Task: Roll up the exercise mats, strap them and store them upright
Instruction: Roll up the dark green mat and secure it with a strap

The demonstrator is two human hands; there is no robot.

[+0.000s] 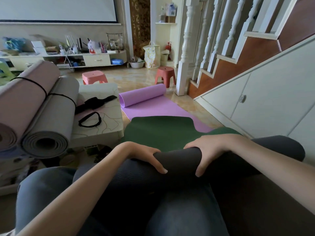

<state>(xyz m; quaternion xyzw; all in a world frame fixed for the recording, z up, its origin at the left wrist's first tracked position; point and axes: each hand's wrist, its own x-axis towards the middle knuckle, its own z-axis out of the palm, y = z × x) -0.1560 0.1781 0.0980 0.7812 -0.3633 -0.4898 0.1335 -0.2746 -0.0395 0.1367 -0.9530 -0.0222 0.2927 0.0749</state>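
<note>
A green mat (162, 132) with a dark grey underside lies on the floor before me, its near end rolled into a dark tube (180, 160) across my lap. My left hand (144, 155) and my right hand (209, 149) both grip that roll, fingers curled over its top. Beyond it a purple mat (150, 106) lies flat with its far end curled up. At the left, a rolled pink mat (25, 99) and a rolled grey mat (51, 126) lean together, each bound by a black strap. More black straps (90, 119) lie on the low white table (109, 128).
Two orange plastic stools (165, 75) stand on the tiled floor beyond the mats. A staircase with white balusters (185, 48) and white cabinet doors (255, 99) run along the right. A cluttered low TV shelf (68, 57) lines the far wall.
</note>
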